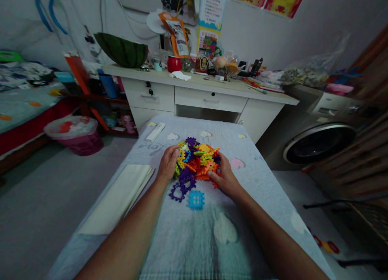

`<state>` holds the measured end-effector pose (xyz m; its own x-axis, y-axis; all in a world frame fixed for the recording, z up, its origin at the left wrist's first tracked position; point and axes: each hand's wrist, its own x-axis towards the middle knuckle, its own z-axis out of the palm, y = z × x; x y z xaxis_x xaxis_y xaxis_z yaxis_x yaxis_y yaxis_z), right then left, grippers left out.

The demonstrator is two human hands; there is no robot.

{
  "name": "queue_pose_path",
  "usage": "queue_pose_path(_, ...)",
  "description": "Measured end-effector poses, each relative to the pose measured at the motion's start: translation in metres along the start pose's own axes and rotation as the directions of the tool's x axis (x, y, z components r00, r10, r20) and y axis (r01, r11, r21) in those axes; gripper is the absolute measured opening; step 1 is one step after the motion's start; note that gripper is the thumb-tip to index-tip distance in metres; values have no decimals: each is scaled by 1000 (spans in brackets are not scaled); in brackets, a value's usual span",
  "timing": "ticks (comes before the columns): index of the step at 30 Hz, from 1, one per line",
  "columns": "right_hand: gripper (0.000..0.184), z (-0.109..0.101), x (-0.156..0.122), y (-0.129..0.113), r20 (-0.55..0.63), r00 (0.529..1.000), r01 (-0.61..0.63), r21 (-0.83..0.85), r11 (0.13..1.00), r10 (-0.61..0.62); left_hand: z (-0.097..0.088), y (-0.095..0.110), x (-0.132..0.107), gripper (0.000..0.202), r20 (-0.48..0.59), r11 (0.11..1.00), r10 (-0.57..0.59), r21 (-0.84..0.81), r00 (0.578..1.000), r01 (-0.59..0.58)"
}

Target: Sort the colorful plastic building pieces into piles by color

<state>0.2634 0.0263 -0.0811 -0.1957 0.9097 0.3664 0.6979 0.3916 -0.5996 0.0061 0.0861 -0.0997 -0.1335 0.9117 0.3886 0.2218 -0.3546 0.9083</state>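
Observation:
A heap of colourful plastic interlocking tiles lies in the middle of a table covered by a pale blue cloth. My left hand cups the heap's left side, fingers curled against the pieces. My right hand presses on the heap's right side, fingers bent around orange pieces. A purple tile and a light blue square tile lie loose on the cloth just in front of the heap, between my forearms.
A folded cream cloth lies at the table's left; a white remote rests at the far left. Beyond stand a cluttered white desk, a half watermelon, a pink bin, a bed at left and a washing machine at right.

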Motion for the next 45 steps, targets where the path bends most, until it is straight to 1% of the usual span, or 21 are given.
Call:
queue_pose_path(5, 70, 6, 2, -12, -143, 989, -58, -122, 991, 40, 0, 2, 0, 43, -35, 998, 15, 65, 999, -12)
queue_pose_path(7, 66, 2, -2, -25, -174, 985, -33, -199, 980, -2, 0, 3, 0, 40, -39, 993, 36, 110, 999, -32)
queue_pose_path(8, 66, 0, -5, -33, -150, 987, 16, -229, 973, -52, 0, 4, 0, 39, -35, 990, 50, 135, 998, -45)
queue_pose_path(10, 77, -2, -12, -51, -33, 984, 161, -266, 950, -176, 1, 6, -1, 39, -19, 979, 81, 188, 997, -76)
queue_pose_path(13, 102, 5, -24, -70, 191, 930, 359, -282, 890, -314, 4, 12, -3, 44, 32, 960, 130, 247, 991, -134)
queue_pose_path(15, 109, 14, -30, -74, 284, 892, 430, -291, 855, -352, 6, 15, -6, 47, 89, 947, 168, 262, 982, -186)
queue_pose_path(16, 108, 19, -31, -73, 302, 884, 444, -302, 843, -357, 7, 16, -7, 48, 121, 941, 187, 263, 975, -214)
queue_pose_path(18, 97, 27, -30, -67, 290, 893, 434, -344, 833, -345, 8, 17, -9, 49, 178, 933, 215, 254, 960, -256)
queue_pose_path(21, 68, 29, -19, -56, 198, 936, 350, -419, 838, -291, 9, 15, -9, 50, 211, 942, 211, 215, 954, -256)
queue_pose_path(23, 49, 26, -11, -53, 127, 959, 285, -444, 849, -255, 9, 12, -8, 52, 173, 964, 181, 166, 968, -210)
queue_pose_path(25, 36, 22, -5, -55, 60, 971, 234, -441, 866, -232, 8, 8, -5, 54, 97, 984, 139, 102, 986, -149)
queue_pose_path(26, 33, 20, -3, -59, 39, 972, 226, -428, 875, -232, 7, 6, -4, 54, 57, 990, 116, 74, 992, -121)
queue_pose_path(28, 38, 19, -4, -70, 49, 963, 265, -383, 885, -266, 6, 4, -3, 55, -1, 996, 77, 36, 997, -77)
queue_pose_path(31, 54, 26, -11, -85, 201, 902, 427, -286, 858, -382, 4, 2, -1, 55, -39, 999, 29, 14, 999, -29)
queue_pose_path(33, 51, 35, -14, -88, 300, 849, 509, -242, 826, -435, 2, 1, -1, 56, -62, 1000, -5, -3, 998, 5)
queue_pose_path(34, 44, 40, -15, -87, 324, 838, 522, -238, 819, -439, 1, 1, 0, 56, -77, 1000, -20, -11, 997, 19)
queue_pose_path(36, 27, 47, -13, -80, 312, 856, 494, -264, 829, -411, 0, 1, 0, 55, -115, 999, -32, -16, 993, 31)
queue_pose_path(38, 20, 50, -8, -71, 246, 901, 421, -308, 853, -357, -1, 1, 1, 53, -155, 1000, -19, 11, 988, 21)
queue_pose_path(39, 21, 49, -6, -68, 212, 918, 391, -324, 862, -337, -1, 1, 1, 52, -169, 999, -6, 35, 986, 12)
queue_pose_path(41, 26, 42, -4, -65, 176, 925, 377, -330, 866, -336, 0, 2, 1, 49, -158, 996, 22, 87, 987, -8)
queue_pose_path(45, 31, 13, -6, -63, 130, 922, 387, -310, 868, -364, 3, 3, 0, 44, -43, 986, 46, 160, 998, -39)
